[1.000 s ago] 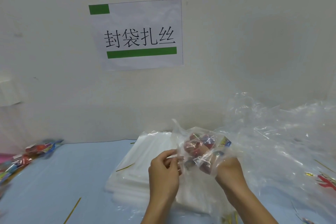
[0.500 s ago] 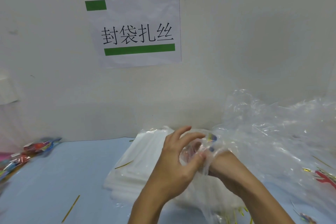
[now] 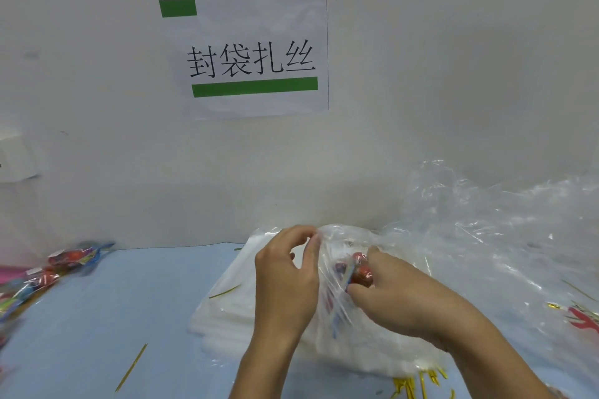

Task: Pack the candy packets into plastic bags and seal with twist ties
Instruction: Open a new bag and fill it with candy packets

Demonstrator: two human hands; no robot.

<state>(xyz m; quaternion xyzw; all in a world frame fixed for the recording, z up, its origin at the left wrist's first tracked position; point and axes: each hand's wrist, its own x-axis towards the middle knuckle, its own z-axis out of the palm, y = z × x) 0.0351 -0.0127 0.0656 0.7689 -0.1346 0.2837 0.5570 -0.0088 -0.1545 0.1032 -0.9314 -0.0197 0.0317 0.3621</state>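
Observation:
A clear plastic bag [image 3: 337, 298] hangs between my hands above a stack of flat white bags [image 3: 223, 311]. My left hand [image 3: 285, 285] pinches the bag's upper edge between thumb and fingers. My right hand [image 3: 398, 298] grips red and blue candy packets [image 3: 359, 270] through or inside the film; I cannot tell which. One gold twist tie [image 3: 131, 368] lies on the blue table at the lower left, another [image 3: 223, 291] rests on the stack, and a bunch of gold ties [image 3: 418, 382] pokes out below the stack.
A large crumpled clear plastic sheet [image 3: 492, 236] fills the right side, with coloured packets [image 3: 583, 321] under it. More candy packets [image 3: 48, 269] lie at the left edge. A white wall with a paper sign [image 3: 252, 55] stands close behind the blue table [image 3: 97, 317].
My left hand has drawn back from over the bag to its left edge and pinches the rim. My right hand has come lower and further into view, holding the candy.

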